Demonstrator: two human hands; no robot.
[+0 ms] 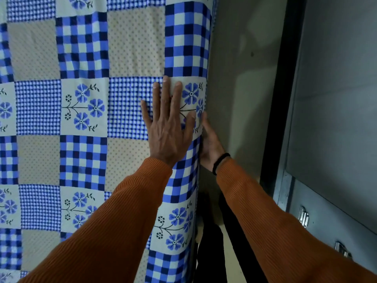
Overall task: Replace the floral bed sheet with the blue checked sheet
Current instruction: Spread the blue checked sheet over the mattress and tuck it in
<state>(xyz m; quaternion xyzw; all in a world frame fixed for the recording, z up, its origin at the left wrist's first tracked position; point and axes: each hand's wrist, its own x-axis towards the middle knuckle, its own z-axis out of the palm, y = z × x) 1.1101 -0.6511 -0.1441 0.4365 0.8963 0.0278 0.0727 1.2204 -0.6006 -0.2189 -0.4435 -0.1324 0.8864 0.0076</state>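
The blue checked sheet [81,99], a patchwork of blue gingham, dotted beige and blue flower squares, covers the bed top across the left and middle of the head view. My left hand [167,127] lies flat on it with straight fingers, close to the bed's right edge. My right hand [210,144] is down at that edge, its fingers hidden against the sheet's side, so its grip cannot be seen. The floral sheet is not in view.
A narrow gap of grey floor [234,88] runs between the bed edge and a grey metal cabinet [336,119] on the right, which has metal latches [304,216]. My dark trouser legs [212,242] stand in the gap.
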